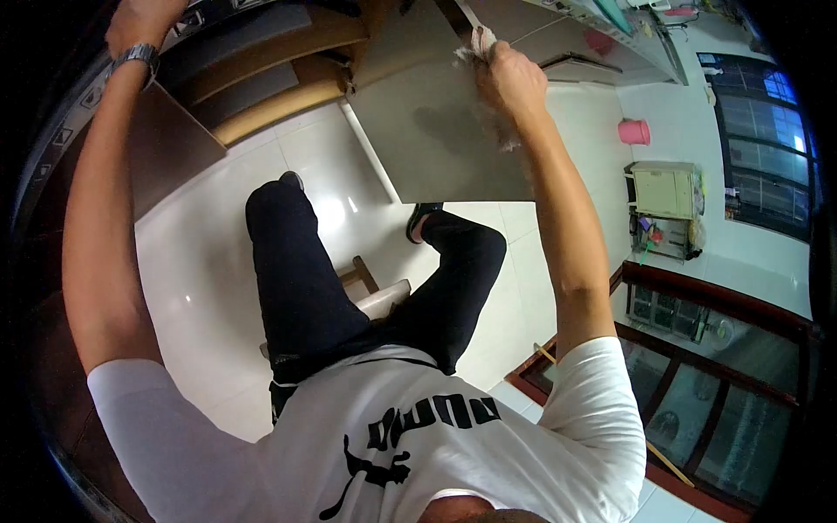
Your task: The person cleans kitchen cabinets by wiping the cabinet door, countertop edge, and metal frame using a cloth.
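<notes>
My right hand point(514, 80) is closed on a whitish rag point(479, 44), with part of the cloth hanging below the hand. It is at the upper part of an open grey cabinet door point(436, 131), beside the door's edge. At the upper left, my left hand point(146, 22), with a metal watch point(138, 57) on its wrist, is by the counter's front edge. The picture's border cuts off its fingers, so its grip is hidden. Between my arms, the open cabinet point(261, 83) shows wooden shelf edges.
Another cabinet door point(174, 152) stands open on the left. I sit with my knees apart over a low stool point(384, 299) on pale floor tiles point(196, 288). At the right are a pink bucket point(634, 132), a pale green cabinet point(664, 190) and a dark-framed glass door point(697, 375).
</notes>
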A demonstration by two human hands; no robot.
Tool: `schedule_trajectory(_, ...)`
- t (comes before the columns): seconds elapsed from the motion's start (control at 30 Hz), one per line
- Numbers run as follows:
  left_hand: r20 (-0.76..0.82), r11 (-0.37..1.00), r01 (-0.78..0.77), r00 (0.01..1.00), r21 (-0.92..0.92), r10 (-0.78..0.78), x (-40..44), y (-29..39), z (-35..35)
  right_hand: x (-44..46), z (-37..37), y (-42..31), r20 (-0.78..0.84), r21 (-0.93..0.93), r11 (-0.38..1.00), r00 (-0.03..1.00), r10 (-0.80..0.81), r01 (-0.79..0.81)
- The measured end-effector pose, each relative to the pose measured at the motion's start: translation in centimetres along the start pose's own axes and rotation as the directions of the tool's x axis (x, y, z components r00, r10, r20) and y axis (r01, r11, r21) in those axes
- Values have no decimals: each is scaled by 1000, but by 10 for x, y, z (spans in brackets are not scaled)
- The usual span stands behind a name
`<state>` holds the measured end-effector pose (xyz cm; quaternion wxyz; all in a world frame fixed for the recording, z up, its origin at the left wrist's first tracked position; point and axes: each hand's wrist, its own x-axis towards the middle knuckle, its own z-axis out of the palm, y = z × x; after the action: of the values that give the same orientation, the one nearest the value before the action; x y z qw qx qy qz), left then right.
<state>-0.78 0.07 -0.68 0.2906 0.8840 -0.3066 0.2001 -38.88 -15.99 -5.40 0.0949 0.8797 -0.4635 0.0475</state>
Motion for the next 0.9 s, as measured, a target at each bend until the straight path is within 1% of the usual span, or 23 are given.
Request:
schedule_trajectory(0.13,-16,999,-20,1000,-41,19,-1,2,-6,-16,-6,6,15,57,998,1000,-11,10)
schedule_trajectory(0.2,-29,999,-16,999,-47,14,1,-3,-2,-42,-16,15,20,106,992,997,-75,72)
schedule_trajectory(0.27,-97,984,-114,990,-137,101,10,-12,11,-69,-28,28,126,104,994,990,-56,43)
schedule_trajectory(0.37,-142,987,-97,987,-125,78,10,-12,17,-110,-42,35,129,143,989,990,-58,39)
schedule_trajectory(0.4,-144,989,-91,987,-121,73,10,-13,18,-118,-44,35,80,156,986,995,-66,53)
schedule_trajectory(0.43,-113,984,-96,990,-152,79,10,-14,19,-120,-44,35,33,168,983,997,-74,67)
schedule_trajectory(0.47,-82,977,-104,993,-188,90,10,-13,20,-116,-40,36,66,115,992,996,-66,58)
schedule_trajectory(0.5,-80,976,-105,993,-190,91,10,-12,19,-108,-40,34,68,115,992,996,-64,56)
schedule_trajectory(0.57,-36,985,-110,994,-131,106,10,-11,16,-85,-39,28,191,9,1000,981,-24,23)
schedule_trajectory(0.63,-56,985,-123,992,-121,117,10,-11,17,-56,-23,23,128,-9,998,990,-54,56)
schedule_trajectory(0.7,-75,984,-140,988,-112,132,9,-12,17,-25,-9,9,56,-6,1000,998,-25,26)
schedule_trajectory(0.73,-48,983,-110,993,-148,104,9,-13,17,-12,-1,6,56,-3,1000,998,-25,25)
schedule_trajectory(0.77,-21,980,-79,997,-184,76,9,-12,15,0,7,5,16,-8,999,999,-36,36)
schedule_trajectory(0.8,-24,980,-82,997,-181,79,7,-11,12,4,8,4,-26,-13,999,999,-45,45)
schedule_trajectory(0.87,-105,978,-157,984,-136,143,5,-7,7,-6,7,9,-25,16,999,999,-38,38)
schedule_trajectory(0.9,-103,977,-159,984,-140,145,10,-13,11,-14,3,11,-18,40,999,999,-36,37)
